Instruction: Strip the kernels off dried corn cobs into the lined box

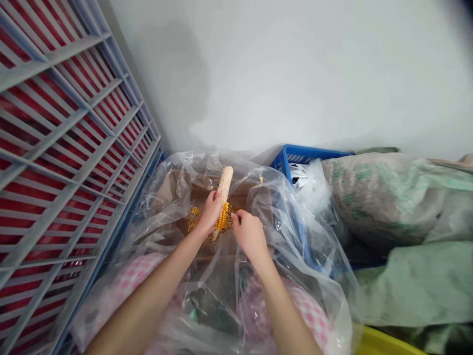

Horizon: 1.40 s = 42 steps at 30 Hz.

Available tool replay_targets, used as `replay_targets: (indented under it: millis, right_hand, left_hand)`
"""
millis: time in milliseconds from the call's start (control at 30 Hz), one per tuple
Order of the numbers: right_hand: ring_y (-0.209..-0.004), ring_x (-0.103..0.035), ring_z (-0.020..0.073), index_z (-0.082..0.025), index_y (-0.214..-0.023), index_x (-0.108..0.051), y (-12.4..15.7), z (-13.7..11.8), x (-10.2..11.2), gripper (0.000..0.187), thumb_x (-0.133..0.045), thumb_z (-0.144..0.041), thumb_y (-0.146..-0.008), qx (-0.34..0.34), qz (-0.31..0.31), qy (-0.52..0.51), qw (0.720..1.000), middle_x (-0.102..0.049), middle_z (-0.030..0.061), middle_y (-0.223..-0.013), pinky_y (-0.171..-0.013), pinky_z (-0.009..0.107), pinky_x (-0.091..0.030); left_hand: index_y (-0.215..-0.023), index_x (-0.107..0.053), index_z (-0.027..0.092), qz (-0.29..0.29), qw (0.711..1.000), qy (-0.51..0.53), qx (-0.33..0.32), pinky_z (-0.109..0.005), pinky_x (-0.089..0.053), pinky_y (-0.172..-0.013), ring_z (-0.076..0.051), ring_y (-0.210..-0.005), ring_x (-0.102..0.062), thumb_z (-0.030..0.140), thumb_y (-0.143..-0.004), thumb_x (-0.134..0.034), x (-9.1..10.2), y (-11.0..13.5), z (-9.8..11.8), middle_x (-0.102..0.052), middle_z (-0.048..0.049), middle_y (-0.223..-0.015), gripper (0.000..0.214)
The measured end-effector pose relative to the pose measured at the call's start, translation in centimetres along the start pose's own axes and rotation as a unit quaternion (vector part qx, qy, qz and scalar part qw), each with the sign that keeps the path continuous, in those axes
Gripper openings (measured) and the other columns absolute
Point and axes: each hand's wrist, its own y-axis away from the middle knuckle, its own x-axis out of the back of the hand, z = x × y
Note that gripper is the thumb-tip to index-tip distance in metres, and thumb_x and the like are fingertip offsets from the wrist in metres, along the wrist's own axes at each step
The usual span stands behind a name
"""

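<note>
My left hand point(210, 212) is wrapped around a corn cob point(226, 183). The upper part of the cob is pale and stripped, while yellow kernels remain along its lower part. Close to those kernels, my right hand point(248, 230) is closed in a pinch on a thin dark tool point(228, 213). Only the tool's tip shows; the rest is hidden in my fingers. Beneath both hands, loose yellow kernels point(194, 212) lie in a cardboard box point(168, 192) lined with a clear plastic sheet point(295, 291).
A grey slatted plastic crate point(86, 106) with red behind its slats rises at the left. At the right are a blue crate point(286, 160), a white plastic bag point(310, 185) and a stuffed woven sack point(369, 197). A yellow rim point(384, 341) shows at the bottom right. Behind stands a white wall point(295, 74).
</note>
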Motion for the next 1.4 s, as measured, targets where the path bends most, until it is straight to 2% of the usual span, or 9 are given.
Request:
replay_targets:
  millis: [267,400,567,733,900,1000,1067,1200,1400]
  right_hand:
    - [-0.074,-0.063,0.018,-0.019,-0.078,-0.063,-0.4,-0.7,-3.2,0.028,-0.039,-0.025,-0.089,-0.042,0.007,-0.033,0.999,-0.069,0.0076,-0.079,-0.057,0.024,-0.031]
    - [-0.073,-0.063,0.0188,-0.015,-0.091,-0.062,-0.9,-1.5,-4.1,0.031,-0.032,-0.023,-0.09,-0.07,0.018,-0.033,0.997,-0.068,0.0108,-0.081,-0.057,0.025,-0.033]
    - [-0.07,-0.062,0.0208,-0.015,-0.082,-0.062,-1.5,-0.2,-1.4,0.033,-0.034,-0.03,-0.089,-0.071,0.017,-0.029,0.997,-0.066,0.0145,-0.079,-0.057,0.026,-0.033]
    - [-0.062,-0.054,0.0151,-0.019,-0.077,-0.056,-1.4,1.6,1.8,0.031,-0.031,-0.033,-0.089,-0.01,0.065,-0.099,0.993,-0.06,0.0041,-0.066,-0.057,0.024,-0.031]
    - [-0.064,-0.054,0.0141,-0.021,-0.086,-0.052,-0.8,0.9,1.5,0.031,-0.033,-0.046,-0.086,0.022,0.043,-0.266,0.963,-0.059,0.0009,-0.073,-0.058,0.023,-0.036]
    - [-0.065,-0.055,0.0158,-0.019,-0.099,-0.05,-0.5,0.3,0.9,0.047,-0.045,-0.06,-0.075,-0.014,0.059,-0.281,0.958,-0.06,0.0035,-0.078,-0.058,0.024,-0.037]
    - [-0.063,-0.054,0.0159,-0.018,-0.102,-0.05,-0.4,0.0,0.6,0.053,-0.051,-0.061,-0.07,-0.023,0.066,-0.266,0.961,-0.06,0.0031,-0.074,-0.057,0.024,-0.036]
    - [-0.055,-0.047,0.0123,-0.019,-0.08,-0.055,-0.3,-0.5,0.4,0.037,-0.052,-0.055,-0.071,0.001,0.075,-0.272,0.959,-0.057,-0.001,-0.062,-0.053,0.022,-0.033]
    - [-0.051,-0.038,0.0081,-0.017,-0.062,-0.051,-0.1,-0.8,0.4,0.039,-0.05,-0.054,-0.074,0.025,0.12,-0.327,0.937,-0.049,-0.0041,-0.056,-0.05,0.019,-0.03]
  left_hand:
    - [-0.077,-0.052,0.018,0.027,0.999,-0.007,0.036,-0.026,-0.037,-0.068,-0.015,-0.071,-0.051,0.041,-0.084,-0.041,0.1,-0.7,-1.3,-0.056,-0.0035,-0.073,0.026]
    - [-0.073,-0.053,0.016,-0.007,0.996,0.043,0.084,-0.025,-0.041,-0.065,-0.014,-0.066,-0.054,0.043,-0.086,-0.035,-0.7,0.7,-1.8,-0.058,-0.0049,-0.071,0.035]
    - [-0.079,-0.056,0.016,-0.055,0.986,0.103,0.117,-0.023,-0.044,-0.059,-0.013,-0.06,-0.058,0.054,-0.082,-0.038,-1.1,1.7,-1.1,-0.06,-0.0029,-0.065,0.043]
    - [-0.084,-0.056,0.017,-0.071,0.957,0.179,0.215,-0.024,-0.043,-0.048,-0.014,-0.045,-0.056,0.056,-0.08,-0.04,-0.3,2.2,1.9,-0.057,0.0002,-0.054,0.042]
    - [-0.088,-0.06,0.016,-0.077,0.961,0.22,0.15,-0.021,-0.046,-0.059,-0.013,-0.063,-0.062,0.046,-0.081,-0.046,0.1,3.7,3.5,-0.065,-0.0015,-0.068,0.034]
    - [-0.092,-0.061,0.015,-0.086,0.958,0.244,0.125,-0.022,-0.047,-0.066,-0.014,-0.075,-0.063,0.045,-0.081,-0.048,0.1,4.2,3.8,-0.067,-0.0035,-0.08,0.034]
    - [-0.095,-0.061,0.015,-0.093,0.953,0.257,0.128,-0.024,-0.048,-0.069,-0.015,-0.078,-0.063,0.045,-0.08,-0.049,0.2,4.4,4.0,-0.067,-0.0044,-0.082,0.036]
    - [-0.099,-0.06,0.014,-0.109,0.947,0.274,0.129,-0.025,-0.048,-0.07,-0.016,-0.075,-0.064,0.046,-0.08,-0.048,0.2,4.8,4.4,-0.067,-0.005,-0.079,0.039]
    - [-0.101,-0.061,0.016,-0.123,0.948,0.261,0.133,-0.026,-0.048,-0.07,-0.016,-0.073,-0.064,0.051,-0.081,-0.045,0.4,4.9,4.7,-0.067,-0.0052,-0.077,0.043]
